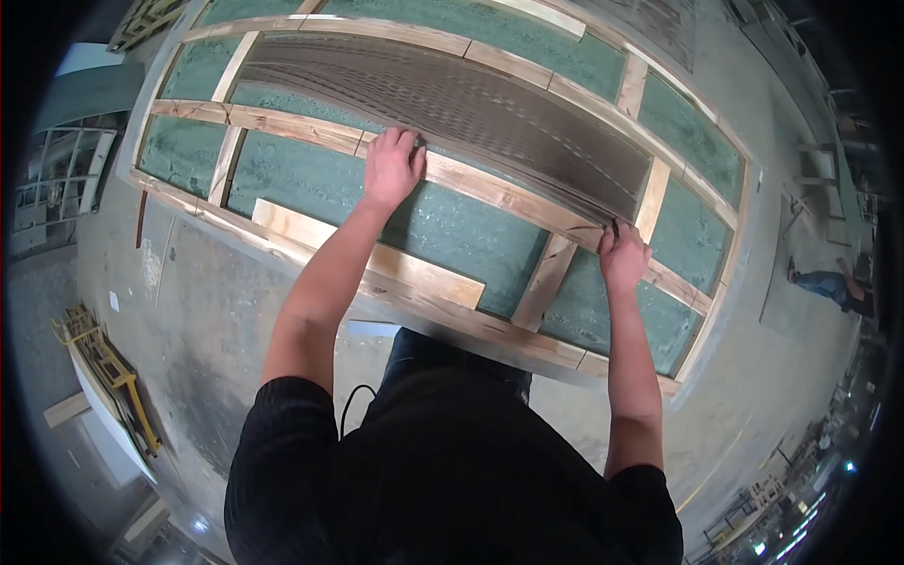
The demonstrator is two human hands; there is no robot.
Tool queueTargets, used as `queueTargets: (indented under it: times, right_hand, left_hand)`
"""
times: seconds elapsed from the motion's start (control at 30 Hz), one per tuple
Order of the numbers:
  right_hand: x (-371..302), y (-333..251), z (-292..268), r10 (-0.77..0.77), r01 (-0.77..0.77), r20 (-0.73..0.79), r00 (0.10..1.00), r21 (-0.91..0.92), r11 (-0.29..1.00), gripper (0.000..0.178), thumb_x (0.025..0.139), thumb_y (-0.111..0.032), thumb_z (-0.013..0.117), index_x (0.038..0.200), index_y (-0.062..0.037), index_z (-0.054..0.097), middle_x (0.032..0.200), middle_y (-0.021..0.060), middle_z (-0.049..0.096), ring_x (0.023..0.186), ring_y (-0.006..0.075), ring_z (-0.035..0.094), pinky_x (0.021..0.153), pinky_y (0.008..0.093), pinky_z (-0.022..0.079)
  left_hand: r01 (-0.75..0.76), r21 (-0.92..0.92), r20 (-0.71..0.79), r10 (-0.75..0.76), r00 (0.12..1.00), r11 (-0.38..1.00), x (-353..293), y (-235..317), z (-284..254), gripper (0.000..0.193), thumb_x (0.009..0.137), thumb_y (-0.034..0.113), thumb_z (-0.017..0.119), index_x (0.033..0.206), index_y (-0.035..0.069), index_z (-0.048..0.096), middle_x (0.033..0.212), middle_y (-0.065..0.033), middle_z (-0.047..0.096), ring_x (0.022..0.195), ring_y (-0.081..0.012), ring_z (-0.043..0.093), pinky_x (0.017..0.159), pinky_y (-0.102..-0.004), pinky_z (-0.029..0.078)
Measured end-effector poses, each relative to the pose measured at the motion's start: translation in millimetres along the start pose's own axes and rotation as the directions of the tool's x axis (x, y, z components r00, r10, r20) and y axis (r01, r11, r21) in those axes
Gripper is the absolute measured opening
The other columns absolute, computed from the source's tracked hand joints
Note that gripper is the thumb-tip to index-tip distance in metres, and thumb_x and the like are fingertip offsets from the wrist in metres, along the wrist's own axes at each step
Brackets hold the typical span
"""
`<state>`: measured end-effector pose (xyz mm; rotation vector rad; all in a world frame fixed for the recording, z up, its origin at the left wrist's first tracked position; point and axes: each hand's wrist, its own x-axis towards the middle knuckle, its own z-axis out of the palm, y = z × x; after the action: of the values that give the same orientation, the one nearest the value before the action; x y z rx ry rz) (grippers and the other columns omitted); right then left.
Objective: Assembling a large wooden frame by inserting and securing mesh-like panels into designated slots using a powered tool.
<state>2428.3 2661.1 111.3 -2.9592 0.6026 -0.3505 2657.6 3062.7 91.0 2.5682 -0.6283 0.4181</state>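
Note:
A wooden frame [485, 191] of pale slats lies over a green, mottled panel [471, 240] in front of me. Within one long bay of the frame sits a brown ribbed sheet [471, 105] that looks like honeycomb cardboard. My left hand [391, 169] reaches over the middle slat, its fingers curled at the sheet's near edge. Farther right, my right hand [624, 256] is closed at the sheet's near right corner, beside a short cross slat [653, 200]. The fingertips of both hands are partly hidden.
A loose pale board [424, 273] lies in the near bay, close to the frame's front rail. On the left floor stands a yellow metal rack [118, 367]. A metal grid frame [61, 179] is at far left. Another person's legs [824, 285] show at far right.

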Motion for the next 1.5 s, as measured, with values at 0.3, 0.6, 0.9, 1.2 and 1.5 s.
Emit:
queueTargets:
  times: [0.3, 0.6, 0.9, 1.2, 1.5]
  right_hand:
    - [-31, -30, 26, 0.16, -0.153, 0.078, 0.984, -0.089, 0.984, 0.052, 0.104, -0.04, 0.059, 0.142, -0.0054, 0.066, 0.154, 0.0249, 0.055, 0.145, 0.0389, 0.051, 0.117, 0.0514, 0.039]
    - [-42, -28, 35, 0.146, -0.145, 0.03, 0.989, -0.025, 0.989, 0.056, 0.105, -0.041, 0.059, 0.145, -0.0024, 0.063, 0.16, 0.0292, 0.045, 0.149, 0.0459, 0.043, 0.123, 0.0546, 0.033]
    - [-36, -25, 19, 0.116, -0.117, 0.019, 0.993, 0.065, 0.991, 0.048, 0.101, -0.036, 0.066, 0.135, -0.0027, 0.068, 0.131, 0.025, 0.063, 0.12, 0.0432, 0.062, 0.106, 0.0552, 0.047]
    - [-16, -23, 4, 0.111, -0.107, 0.047, 0.993, -0.081, 0.991, 0.029, 0.096, -0.034, 0.069, 0.111, -0.0096, 0.074, 0.108, 0.0155, 0.065, 0.105, 0.0368, 0.064, 0.092, 0.0522, 0.049]
    - [0, -7, 2, 0.046, -0.036, 0.099, 0.994, -0.101, 0.994, 0.02, 0.095, -0.026, 0.068, 0.106, -0.0116, 0.077, 0.105, 0.0125, 0.067, 0.101, 0.0334, 0.068, 0.092, 0.0503, 0.049]
  left_hand:
    - [-0.147, 0.061, 0.096, 0.14, 0.985, 0.987, -4, -9, -13, 0.03, 0.094, 0.023, 0.073, 0.119, 0.007, 0.072, 0.12, -0.0108, 0.065, 0.11, -0.0315, 0.061, 0.1, -0.0469, 0.047]
    - [-0.15, 0.134, 0.114, 0.135, 0.984, 0.98, -21, -12, -10, 0.041, 0.1, 0.029, 0.065, 0.135, 0.007, 0.068, 0.139, -0.0153, 0.061, 0.13, -0.0335, 0.056, 0.109, -0.0491, 0.044]
    - [-0.165, 0.096, 0.098, 0.155, 0.983, 0.982, -16, -12, -11, 0.035, 0.097, 0.027, 0.069, 0.125, 0.007, 0.07, 0.135, -0.0151, 0.062, 0.128, -0.0336, 0.057, 0.107, -0.049, 0.044]
    - [-0.191, 0.015, 0.171, 0.186, 0.968, 0.981, 11, -13, -14, 0.016, 0.091, 0.024, 0.071, 0.096, 0.009, 0.068, 0.107, -0.011, 0.062, 0.106, -0.0334, 0.058, 0.094, -0.0487, 0.047]
    - [-0.284, 0.025, 0.402, 0.25, 0.881, 0.959, 55, -29, -11, 0.008, 0.09, 0.016, 0.069, 0.096, 0.011, 0.07, 0.105, -0.0089, 0.062, 0.109, -0.0305, 0.059, 0.093, -0.0459, 0.048]
